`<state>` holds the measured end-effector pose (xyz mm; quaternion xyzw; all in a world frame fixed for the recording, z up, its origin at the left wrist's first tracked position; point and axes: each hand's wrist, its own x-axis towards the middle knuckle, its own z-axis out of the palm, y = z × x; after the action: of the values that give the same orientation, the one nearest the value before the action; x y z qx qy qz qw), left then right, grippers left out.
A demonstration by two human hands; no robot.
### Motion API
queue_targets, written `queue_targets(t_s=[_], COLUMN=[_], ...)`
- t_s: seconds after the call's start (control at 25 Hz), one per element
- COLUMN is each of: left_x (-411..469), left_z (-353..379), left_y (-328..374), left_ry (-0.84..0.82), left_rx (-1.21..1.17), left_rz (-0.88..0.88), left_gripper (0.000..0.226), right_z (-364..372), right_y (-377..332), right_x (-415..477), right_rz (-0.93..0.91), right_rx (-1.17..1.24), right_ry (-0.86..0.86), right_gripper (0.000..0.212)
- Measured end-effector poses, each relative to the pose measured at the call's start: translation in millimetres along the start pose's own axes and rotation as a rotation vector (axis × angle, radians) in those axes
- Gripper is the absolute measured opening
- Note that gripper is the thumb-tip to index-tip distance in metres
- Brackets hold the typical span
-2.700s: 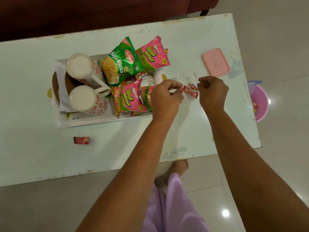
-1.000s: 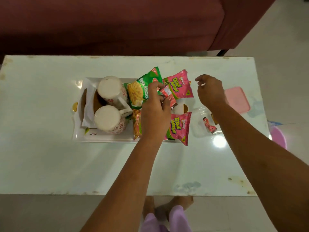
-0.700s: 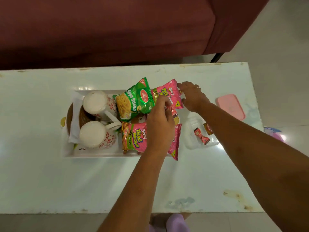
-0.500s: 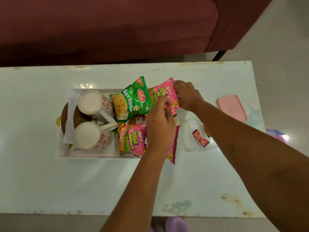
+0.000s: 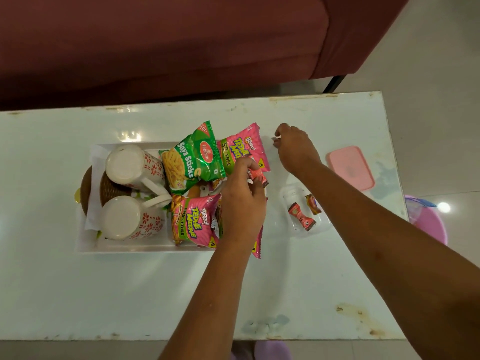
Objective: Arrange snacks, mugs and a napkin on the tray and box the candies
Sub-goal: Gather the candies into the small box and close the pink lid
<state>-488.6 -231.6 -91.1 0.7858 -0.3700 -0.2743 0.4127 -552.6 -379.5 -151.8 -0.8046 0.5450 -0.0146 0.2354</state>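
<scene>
1. Candy in hand: a red wrapped candy [image 5: 257,175] is pinched between the thumb and fingertips of the left hand [image 5: 242,203], above the right end of the tray [image 5: 124,249].
2. Boxed candies: two more wrapped candies [image 5: 301,216] lie inside the clear box [image 5: 291,201], which stands on the table [image 5: 155,294] just right of the tray. Its pink lid [image 5: 350,168] lies apart, further right.
3. Right hand [image 5: 297,150]: held over the table beyond the box, just beside the upper pink packet [image 5: 244,149] and clear of it. Fingers are curled; a small pale bit shows at the fingertips. Whether they hold anything, I cannot tell.
4. Tray contents, right half: a green Soya Sticks packet [image 5: 193,159], the upper pink packet and a lower pink packet [image 5: 196,222], overlapping. A further pink packet edge [image 5: 257,246] projects past the tray beneath the left wrist.
5. Tray contents, left half: two white mugs [image 5: 130,165] with red flower print, handles toward the packets, on a white napkin [image 5: 95,155] over a brown woven mat [image 5: 88,188].
6. Surroundings: a maroon sofa [image 5: 155,48] behind the table; a pink bin [image 5: 428,224] on the floor at right.
</scene>
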Motion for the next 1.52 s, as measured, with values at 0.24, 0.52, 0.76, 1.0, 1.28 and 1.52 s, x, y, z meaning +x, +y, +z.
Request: queue_targets(t_s=[0.24,0.52,0.76,1.0,1.28,1.52], left_x=[-16.5,-32.2,-42.3,-51.1,-67.4,-68.4], left_z=[3.0,4.1,12.6,22.9,33.6,44.0], left_y=[-0.8,1.0,2.8,4.3,0.5,-6.8], left_ry=[-0.025,-0.158,-0.312,-0.298,-0.405,-0.430], left_rx=[0.021,-0.024,-0.244,-0.016,0.276,0.314], left_rz=[-0.057,-0.135,-0.240,-0.158,-0.138,-0.199], left_gripper=[0.021,0.039,0.025,0.018,0.057,0.072], right_z=[-33.2,-10.6,-13.4,-11.5,3.7,1.4], right_y=[22.4,24.5,4.6,22.0,44.3,80.9], right_x=[-84.6,-155.7,-165.4,-167.2,-166.9,-139.0], right_rz=[0.078,0.075,0.321,0.370,0.402,0.488], right_rx=[0.110,-0.108,0.866,0.705,0.349,-0.033], right_ry=[0.265,0.211,0.209,0.269,0.338,0.110], right_gripper=[0.018,0.020,0.021,0.021,0.026,0.047])
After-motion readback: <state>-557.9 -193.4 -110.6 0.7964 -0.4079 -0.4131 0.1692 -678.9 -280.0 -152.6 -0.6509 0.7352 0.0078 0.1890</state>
